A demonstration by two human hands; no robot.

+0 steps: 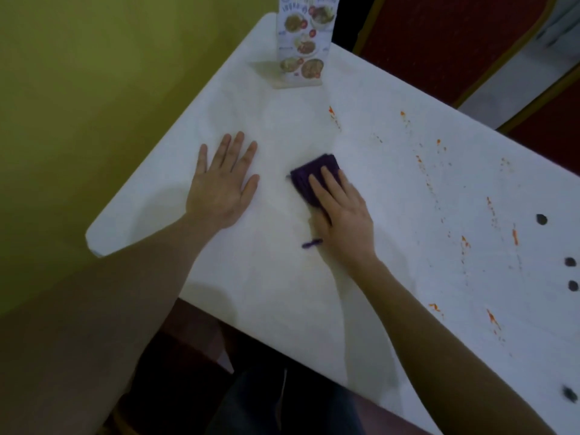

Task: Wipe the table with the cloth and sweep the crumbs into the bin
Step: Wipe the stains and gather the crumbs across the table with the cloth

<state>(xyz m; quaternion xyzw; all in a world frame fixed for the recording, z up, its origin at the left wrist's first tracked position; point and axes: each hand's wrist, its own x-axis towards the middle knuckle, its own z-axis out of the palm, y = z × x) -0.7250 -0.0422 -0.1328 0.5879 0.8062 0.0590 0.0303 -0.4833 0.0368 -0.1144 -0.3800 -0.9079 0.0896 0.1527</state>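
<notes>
A: Start at the left. What is the left hand (221,186) doing?

B: It lies flat on the white counter (266,277), palm down, fingers spread, its grip fully open and holding nothing. I'd judge it is bracing.

A: And next to it?

B: Just right of it, the right hand (342,215) presses flat on a folded purple cloth (309,180). The fingers lie stretched over the cloth rather than curled round it, so the grip is open and pinning the cloth down, not clutching it. A purple loop (311,243) shows at the near side of that hand, probably the cloth's tag.

A: Where is the mess from there?

B: All to the right. Orange-red smears (464,243) run in streaks from far to near across the right half, and dark crumbs (569,262) sit close to the right edge. The counter left of the cloth looks clean.

A: So which hand serves?

B: The right, already on the cloth and nearer the smears; the stroke should go rightward. The menu stand (303,42) at the far end is well apart. No bin is in view.
</notes>
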